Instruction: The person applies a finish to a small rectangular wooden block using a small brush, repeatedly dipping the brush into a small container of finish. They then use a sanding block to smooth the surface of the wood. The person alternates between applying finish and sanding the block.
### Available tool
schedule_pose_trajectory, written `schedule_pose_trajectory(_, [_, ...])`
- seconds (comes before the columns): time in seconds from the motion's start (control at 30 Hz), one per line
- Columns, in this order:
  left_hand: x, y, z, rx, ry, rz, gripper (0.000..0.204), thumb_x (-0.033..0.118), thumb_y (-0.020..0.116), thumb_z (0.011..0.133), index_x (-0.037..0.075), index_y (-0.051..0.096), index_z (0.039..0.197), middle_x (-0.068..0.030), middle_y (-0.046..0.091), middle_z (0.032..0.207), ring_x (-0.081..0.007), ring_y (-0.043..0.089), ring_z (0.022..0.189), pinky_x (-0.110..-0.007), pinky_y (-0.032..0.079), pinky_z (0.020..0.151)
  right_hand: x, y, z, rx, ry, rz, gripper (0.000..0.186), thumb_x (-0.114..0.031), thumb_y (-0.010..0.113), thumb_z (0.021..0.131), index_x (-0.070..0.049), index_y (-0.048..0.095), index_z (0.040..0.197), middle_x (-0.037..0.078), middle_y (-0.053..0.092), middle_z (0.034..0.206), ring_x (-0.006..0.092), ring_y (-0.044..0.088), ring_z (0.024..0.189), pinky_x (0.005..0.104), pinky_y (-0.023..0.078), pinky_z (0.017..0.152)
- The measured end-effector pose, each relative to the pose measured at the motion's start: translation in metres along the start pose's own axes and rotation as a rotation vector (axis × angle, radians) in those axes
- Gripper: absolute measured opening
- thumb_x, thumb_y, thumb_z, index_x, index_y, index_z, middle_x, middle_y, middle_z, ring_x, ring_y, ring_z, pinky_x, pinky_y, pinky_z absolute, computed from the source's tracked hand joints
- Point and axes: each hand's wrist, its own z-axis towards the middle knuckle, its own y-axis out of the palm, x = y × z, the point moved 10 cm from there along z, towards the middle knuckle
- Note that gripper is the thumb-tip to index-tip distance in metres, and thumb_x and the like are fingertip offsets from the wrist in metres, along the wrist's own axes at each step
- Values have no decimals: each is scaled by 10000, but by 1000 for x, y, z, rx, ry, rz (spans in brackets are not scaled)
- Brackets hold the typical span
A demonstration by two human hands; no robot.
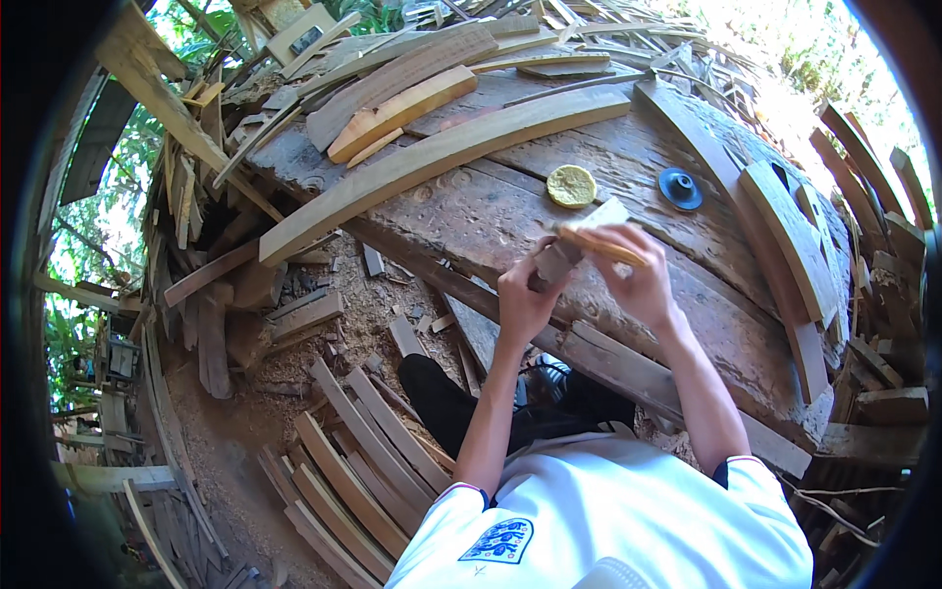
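Over the near part of the wooden workbench [422,221], both of my hands are raised close together. My left hand [527,299] is closed around a small wood block [554,263]. The fingers of my right hand [638,275] curl over a thin tan-orange piece with a rounded edge [603,243], pressed close to the block. Whether the two pieces touch is hard to see. Just beyond them a pale flat end [606,213] sticks out. On the bench past my hands lies a round yellow disc [571,187], and to its right a dark blue round pad with a raised centre [679,188].
A long curved board [442,172] spans the bench at the left, with more curved pieces [412,108] behind it. Dark curved boards [731,196] line the right side. Curved slats [353,471] stand at lower left above sawdust-covered ground [221,432]. Scrap wood heaps up at the back.
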Motion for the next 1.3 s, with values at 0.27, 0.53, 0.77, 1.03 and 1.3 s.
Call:
schedule_pose_trajectory(0.27, [19,-7,2,45,64,-5,532,291,874,897,29,708,1329,-185,796,1091,-340,784,1031,-433,588,871,104,-29,-26,168,444,84,148,-77,765,1000,-5,798,1125,70,803,1022,139,760,958,299,596,799])
schedule_pose_trajectory(0.53, [4,-2,-2,13,91,18,440,262,900,848,39,763,1202,-168,789,1068,-340,750,1008,-441,574,879,8,-7,2,20,62,4,339,-1,819,878,-82,814,1207,112,780,1070,258,767,924,364,605,816])
schedule_pose_trajectory(0.77, [4,1,-2,-13,29,0,428,232,911,841,70,763,1208,-167,789,1012,-341,758,955,-427,585,863,37,-4,-12,3,211,103,239,-26,822,899,-62,830,1135,103,803,1010,200,758,906,345,604,809])
schedule_pose_trajectory(1.03, [22,-7,-1,45,121,24,575,252,930,838,52,726,1337,-170,794,1003,-247,760,851,-373,591,762,53,-36,-1,112,103,-177,236,-30,810,923,-66,827,1156,116,807,1114,211,770,938,339,610,755])
schedule_pose_trajectory(1.3, [-4,8,-4,-103,-70,86,554,307,886,875,41,691,1321,-217,777,1037,-371,772,929,-444,590,848,44,8,-21,-37,234,281,207,-32,764,959,-47,811,1160,37,797,993,110,727,878,271,561,692])
